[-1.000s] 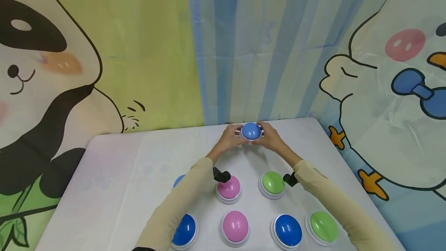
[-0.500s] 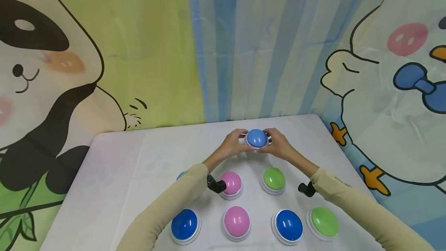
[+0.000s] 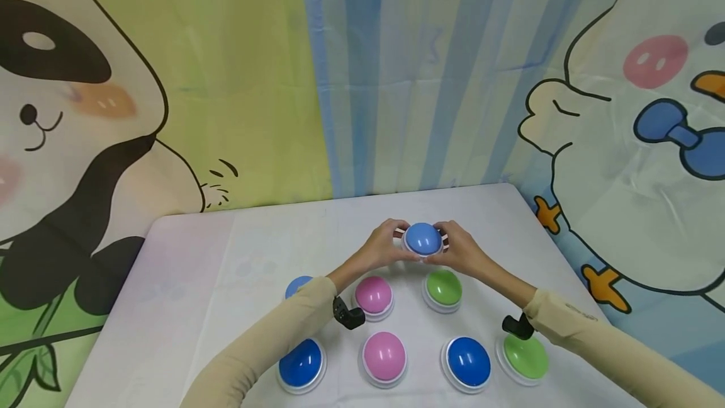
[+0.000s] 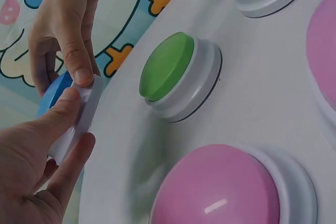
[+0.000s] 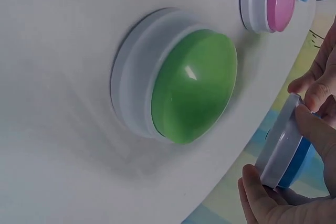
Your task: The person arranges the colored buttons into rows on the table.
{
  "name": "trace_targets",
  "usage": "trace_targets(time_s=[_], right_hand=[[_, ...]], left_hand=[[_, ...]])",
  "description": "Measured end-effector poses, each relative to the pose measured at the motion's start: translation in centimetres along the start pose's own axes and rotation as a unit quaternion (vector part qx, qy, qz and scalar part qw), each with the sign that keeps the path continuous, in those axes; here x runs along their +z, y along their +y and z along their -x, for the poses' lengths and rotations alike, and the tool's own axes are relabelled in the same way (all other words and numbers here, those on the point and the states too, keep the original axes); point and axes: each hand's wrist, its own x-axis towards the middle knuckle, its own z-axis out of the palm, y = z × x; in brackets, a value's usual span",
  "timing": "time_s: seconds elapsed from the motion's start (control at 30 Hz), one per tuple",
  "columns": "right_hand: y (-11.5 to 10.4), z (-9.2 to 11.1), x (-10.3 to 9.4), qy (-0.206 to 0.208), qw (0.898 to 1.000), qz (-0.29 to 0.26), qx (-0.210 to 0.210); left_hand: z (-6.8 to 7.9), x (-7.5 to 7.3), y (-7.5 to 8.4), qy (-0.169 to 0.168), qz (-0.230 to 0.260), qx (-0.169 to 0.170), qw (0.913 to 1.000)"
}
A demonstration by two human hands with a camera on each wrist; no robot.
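A blue dome push button [image 3: 423,239] with a white base is held between both hands, raised above the far part of the table. My left hand [image 3: 381,247] grips its left side, thumb at the near edge of the base. On the opposite side my right hand [image 3: 460,249] pinches the rim in the same way. Both wrist views show fingers and thumbs around the white base [image 4: 86,111], and the blue dome [image 5: 297,162] faces away from the table. Closest below the hands are a pink button [image 3: 374,294] and a green button [image 3: 443,288].
On the white table [image 3: 187,282] stand more buttons: a near pink one [image 3: 384,356], dark blue ones [image 3: 468,362] [image 3: 300,364], and a green one [image 3: 526,356]. A light blue button [image 3: 297,284] is partly covered by the left sleeve. A printed curtain [image 3: 396,80] hangs behind.
Both hands have brought the blue button from the table's far edge nearer to me and slightly to the right. The other buttons stay in place on the table.
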Motion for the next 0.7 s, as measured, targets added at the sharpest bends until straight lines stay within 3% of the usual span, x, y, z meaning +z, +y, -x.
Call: trace_targets(time_s=[0.37,0.7], right_hand=[[0.2,1.2,-0.7,0.003,1.000,0.021,0.013],[1.6,2.4,-2.1,0.006,0.999,0.037,0.007]], left_hand=[[-0.3,0.8,0.7,-0.021,-0.024,0.040,0.9987],[-1.6,3.0,1.8,-0.018,-0.031,0.057,0.9977]])
